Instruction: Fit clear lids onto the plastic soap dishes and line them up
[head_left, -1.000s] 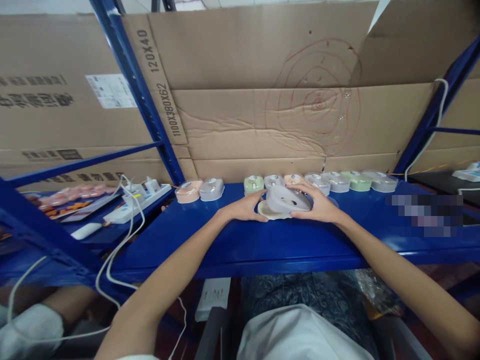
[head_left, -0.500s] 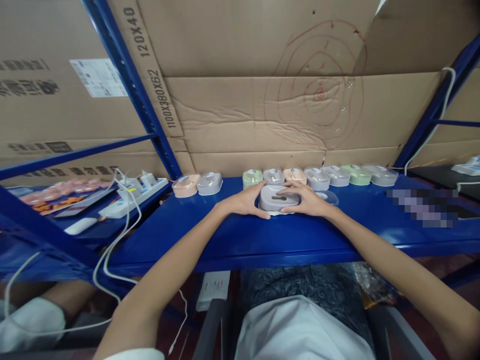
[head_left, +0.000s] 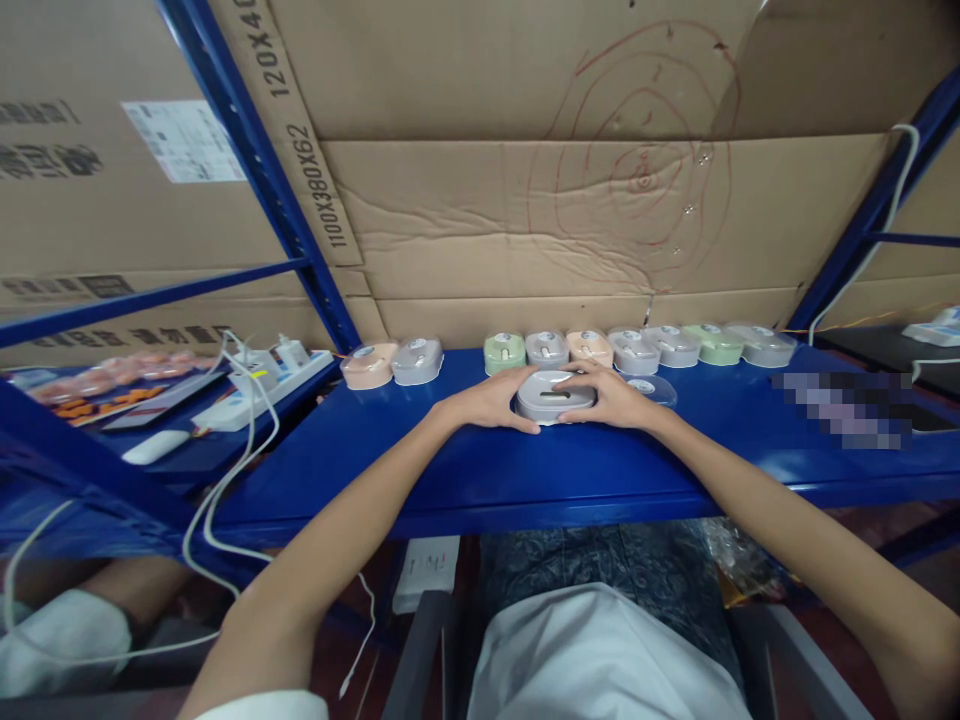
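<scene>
A grey oval plastic box [head_left: 556, 410] with a dark slot in its top sits on the blue shelf in front of me. My left hand [head_left: 498, 398] is curved against its left side, the thumb low at the front. From the other side my right hand [head_left: 613, 398] grips it, fingers over the back of the top and thumb near the front right. A clear oval lid [head_left: 654, 391] lies just right of the box, partly behind my right hand. Whatever is under the box is hidden.
Behind my hands stands a row of lidded boxes in green [head_left: 504, 353], peach [head_left: 589, 348] and grey [head_left: 634, 351]. Two more, one peach [head_left: 368, 366], stand left. A power strip [head_left: 262, 393] with white cables is farther left. A blurred-out patch [head_left: 840, 410] lies right.
The camera view has shifted slightly. Both hands stay around the grey box, and the pale edge beneath its front shows less now.
</scene>
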